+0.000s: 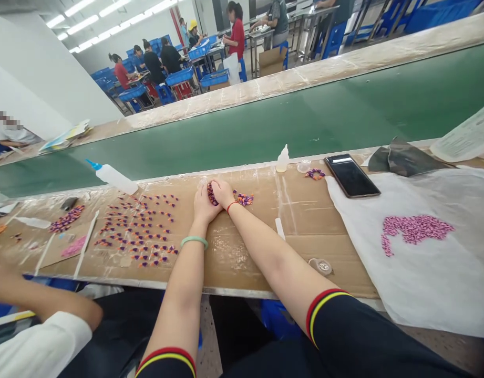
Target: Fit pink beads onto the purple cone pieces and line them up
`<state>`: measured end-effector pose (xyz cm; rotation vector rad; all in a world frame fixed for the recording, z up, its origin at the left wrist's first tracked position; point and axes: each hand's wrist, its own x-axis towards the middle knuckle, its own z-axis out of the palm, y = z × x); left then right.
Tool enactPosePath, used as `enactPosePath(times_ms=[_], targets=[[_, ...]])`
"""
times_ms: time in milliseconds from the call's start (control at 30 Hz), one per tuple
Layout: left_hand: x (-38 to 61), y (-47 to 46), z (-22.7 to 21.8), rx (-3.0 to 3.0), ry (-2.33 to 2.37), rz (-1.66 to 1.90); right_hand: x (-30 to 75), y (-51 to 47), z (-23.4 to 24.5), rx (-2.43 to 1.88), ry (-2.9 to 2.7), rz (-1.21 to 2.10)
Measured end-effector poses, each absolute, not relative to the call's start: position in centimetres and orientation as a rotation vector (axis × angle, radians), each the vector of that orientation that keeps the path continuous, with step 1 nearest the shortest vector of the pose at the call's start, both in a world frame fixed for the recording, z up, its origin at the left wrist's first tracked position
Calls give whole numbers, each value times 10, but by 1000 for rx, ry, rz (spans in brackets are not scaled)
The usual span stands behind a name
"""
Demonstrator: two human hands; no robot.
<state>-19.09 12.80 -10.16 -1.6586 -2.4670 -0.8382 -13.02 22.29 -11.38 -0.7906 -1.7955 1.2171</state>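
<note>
Left hand and right hand: both curled shut, together around a purple bunch. Orange-purple cluster just right, on cardboard table. Rows of small pieces left. Phone far right; printed sheet, writing unreadable.

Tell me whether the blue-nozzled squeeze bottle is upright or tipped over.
Tipped over: the squeeze bottle lies on its side on the cardboard, its blue nozzle pointing left.
</note>
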Motion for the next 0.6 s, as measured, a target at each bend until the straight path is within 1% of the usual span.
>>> enactPosePath(times_ms=[133, 300, 600], targets=[[-195, 157, -100, -1580, -2548, -794, -131, 244, -115, -859, -1507, 1249], [-194, 181, -98, -1497, -2615, -786, -122, 251, -116, -944, -1182, 1198], [-192, 234, -100, -1571, -2555, -905, -105, 244, -108, -1137, -1036, 984]])
